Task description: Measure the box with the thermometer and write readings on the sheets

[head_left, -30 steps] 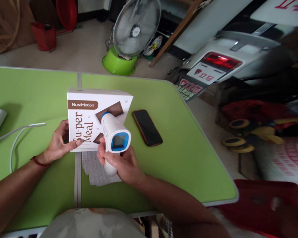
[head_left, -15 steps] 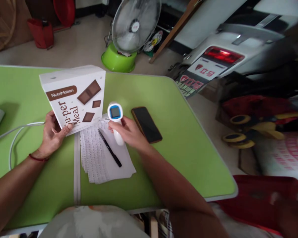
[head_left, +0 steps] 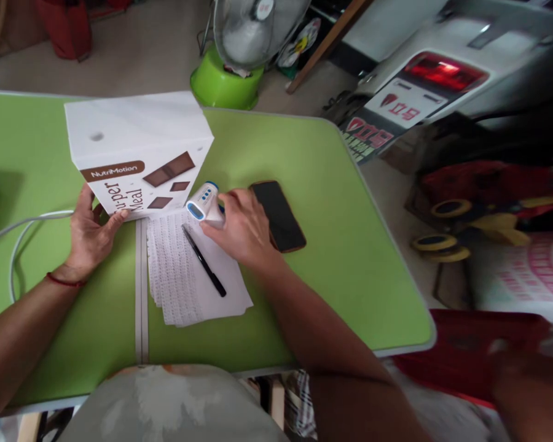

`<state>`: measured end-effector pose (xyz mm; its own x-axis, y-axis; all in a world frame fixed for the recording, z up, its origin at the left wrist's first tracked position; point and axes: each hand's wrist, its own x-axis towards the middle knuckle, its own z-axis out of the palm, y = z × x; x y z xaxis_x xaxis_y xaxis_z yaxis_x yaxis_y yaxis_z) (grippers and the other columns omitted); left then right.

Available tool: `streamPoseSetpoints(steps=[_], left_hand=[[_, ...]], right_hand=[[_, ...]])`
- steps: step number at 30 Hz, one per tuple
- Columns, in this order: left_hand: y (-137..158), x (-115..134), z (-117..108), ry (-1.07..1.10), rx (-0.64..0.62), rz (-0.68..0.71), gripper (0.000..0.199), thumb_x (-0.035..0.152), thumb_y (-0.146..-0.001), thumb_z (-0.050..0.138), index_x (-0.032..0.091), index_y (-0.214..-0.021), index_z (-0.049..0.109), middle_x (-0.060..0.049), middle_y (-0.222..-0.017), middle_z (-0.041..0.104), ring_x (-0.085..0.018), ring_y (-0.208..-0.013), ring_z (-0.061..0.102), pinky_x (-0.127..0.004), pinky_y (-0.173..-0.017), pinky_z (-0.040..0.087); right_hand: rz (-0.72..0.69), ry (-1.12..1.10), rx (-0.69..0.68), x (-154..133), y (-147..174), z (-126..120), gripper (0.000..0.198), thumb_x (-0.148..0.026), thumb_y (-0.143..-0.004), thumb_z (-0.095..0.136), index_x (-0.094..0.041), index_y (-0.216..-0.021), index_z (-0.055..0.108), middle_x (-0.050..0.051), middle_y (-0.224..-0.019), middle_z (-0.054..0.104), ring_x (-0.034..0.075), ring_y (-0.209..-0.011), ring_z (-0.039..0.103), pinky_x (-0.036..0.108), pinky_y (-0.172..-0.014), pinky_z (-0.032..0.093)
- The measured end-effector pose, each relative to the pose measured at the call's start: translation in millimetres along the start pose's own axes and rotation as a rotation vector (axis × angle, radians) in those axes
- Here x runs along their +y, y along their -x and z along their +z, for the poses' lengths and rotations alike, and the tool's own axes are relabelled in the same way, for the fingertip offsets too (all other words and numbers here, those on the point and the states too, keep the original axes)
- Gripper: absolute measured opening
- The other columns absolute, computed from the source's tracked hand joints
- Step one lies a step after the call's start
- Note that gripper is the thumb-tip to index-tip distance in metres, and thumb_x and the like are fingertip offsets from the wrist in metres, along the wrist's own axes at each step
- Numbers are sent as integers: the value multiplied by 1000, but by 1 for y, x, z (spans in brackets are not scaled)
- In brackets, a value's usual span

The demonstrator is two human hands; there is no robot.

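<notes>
Head view: I see left hand [head_left: 92, 230] pinching white cardboard box [head_left: 141, 153], right hand [head_left: 246, 227] curled round white-and-blue plastic thermometer [head_left: 205, 202]; one-cornered pinch could let box tip.

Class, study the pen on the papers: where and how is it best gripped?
Probably pinch the pen around its middle, coming from above and closing across its narrow width: it is slim and lies flat, slanting across the papers, with its upper side uncovered.

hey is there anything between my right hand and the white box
Yes: the white-and-blue handheld device is between your right hand and the white box, by the box's lower right corner. The black pen lies on the papers, nearer your body than that device.
</notes>
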<state>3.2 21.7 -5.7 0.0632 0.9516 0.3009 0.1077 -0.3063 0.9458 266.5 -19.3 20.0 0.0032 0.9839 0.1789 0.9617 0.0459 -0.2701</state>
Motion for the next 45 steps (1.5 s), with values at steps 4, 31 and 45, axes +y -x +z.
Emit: streamPoseSetpoints(steps=[4,31,45], left_hand=[[3,-5,-1,6,19,62,49,39,-83,79,25,-118,49,-5,-131,52,-24,-123,52,-41,-98,52],[79,22,32,-744,-840,610,64,44,-89,69,2,-134,50,-28,-150,37,-45,-141,34,-60,-111,41],[78,26,33,-781,-834,617,72,44,-82,78,2,-133,50,-31,-147,39,-47,-139,36,-60,-110,42]], right_hand=[[-72,-44,-228,-18,14,-13,23,-39,-87,60,-17,-93,63,12,-92,67,24,-81,60,35,-69,43],[25,-1049,53,-25,25,38,18,-33,-91,55,-21,-92,69,-3,-67,63,10,-56,55,26,-55,50],[-161,-835,180,-22,26,46,5,-19,-81,60,-21,-76,60,-5,-63,63,9,-55,57,23,-54,50]])
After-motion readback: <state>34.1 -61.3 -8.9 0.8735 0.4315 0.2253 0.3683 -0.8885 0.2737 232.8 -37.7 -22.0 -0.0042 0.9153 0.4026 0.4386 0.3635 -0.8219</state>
